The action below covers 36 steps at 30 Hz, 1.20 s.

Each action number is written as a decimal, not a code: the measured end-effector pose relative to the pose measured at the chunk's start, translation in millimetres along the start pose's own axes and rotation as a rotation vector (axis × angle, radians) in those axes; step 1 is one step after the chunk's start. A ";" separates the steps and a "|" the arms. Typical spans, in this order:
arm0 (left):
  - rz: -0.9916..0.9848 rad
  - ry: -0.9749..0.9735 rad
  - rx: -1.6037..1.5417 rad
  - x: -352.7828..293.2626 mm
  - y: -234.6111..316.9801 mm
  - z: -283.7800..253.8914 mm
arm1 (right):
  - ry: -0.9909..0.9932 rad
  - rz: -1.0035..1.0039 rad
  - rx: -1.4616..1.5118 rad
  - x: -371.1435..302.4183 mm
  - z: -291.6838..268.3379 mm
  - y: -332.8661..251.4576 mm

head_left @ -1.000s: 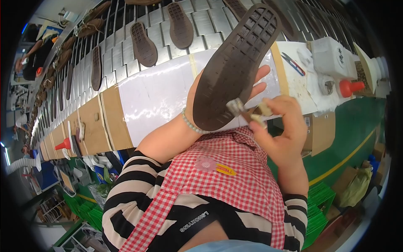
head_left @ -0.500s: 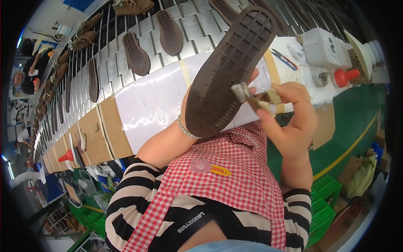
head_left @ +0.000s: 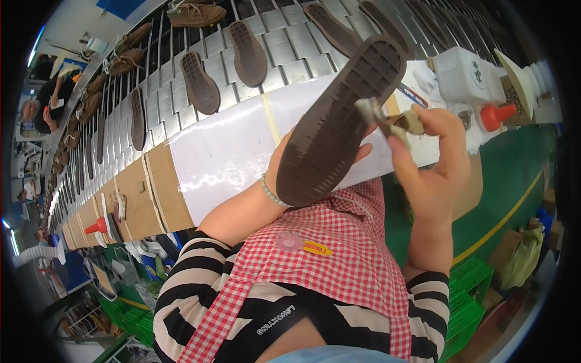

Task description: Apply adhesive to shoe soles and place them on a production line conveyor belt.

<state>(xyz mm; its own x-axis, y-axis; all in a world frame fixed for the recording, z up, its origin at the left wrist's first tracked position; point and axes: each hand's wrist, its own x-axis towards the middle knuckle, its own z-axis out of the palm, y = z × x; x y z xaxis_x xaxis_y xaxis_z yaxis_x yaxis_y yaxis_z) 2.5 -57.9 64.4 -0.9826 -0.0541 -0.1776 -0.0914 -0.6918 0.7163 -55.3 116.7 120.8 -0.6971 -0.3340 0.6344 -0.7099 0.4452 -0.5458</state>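
A dark brown shoe sole (head_left: 321, 136) is tilted up in front of me, its gridded side toward me. My left hand (head_left: 280, 158) is closed round it from behind; fingertips show past its right edge, and the rest of the hand is hidden. Wet-looking streaks mark the near half of the sole. Between thumb and fingers, my right hand (head_left: 440, 166) pinches a small flat brush (head_left: 382, 121). The pale bristles are at the sole's right edge, blurred; whether they touch it I cannot tell.
Beyond my hands runs a slatted metal conveyor (head_left: 272, 45) with several soles and brown shoes (head_left: 196, 15). A white-covered bench (head_left: 215, 151) lies before me. To the right are nippers (head_left: 413, 95), a white plastic container (head_left: 466, 75) and a red-capped bottle (head_left: 497, 116).
The sole has shifted slightly down and to the right in my left hand's grip. My right hand has moved the brush up and right along the sole's edge.
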 end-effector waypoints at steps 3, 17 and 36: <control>-0.046 -0.407 -0.405 1.1 -15.7 -37.4 | -0.238 -0.166 0.134 2.0 7.6 -14.7; 0.122 -0.325 -0.755 -26.8 55.4 -82.4 | -0.162 -0.140 0.194 35.3 39.1 -27.4; 0.683 1.494 0.275 -138.3 303.9 -534.9 | -0.616 0.005 0.185 45.4 142.5 -57.6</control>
<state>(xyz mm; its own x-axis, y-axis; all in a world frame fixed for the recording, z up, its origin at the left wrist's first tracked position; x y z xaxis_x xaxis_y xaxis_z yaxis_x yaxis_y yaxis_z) 197.1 -645.8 -54.4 0.1443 -0.9806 -0.1328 0.0785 -0.1225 0.9894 -60.3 -42.6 103.0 -0.5913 -0.7727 0.2309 -0.6736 0.3158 -0.6682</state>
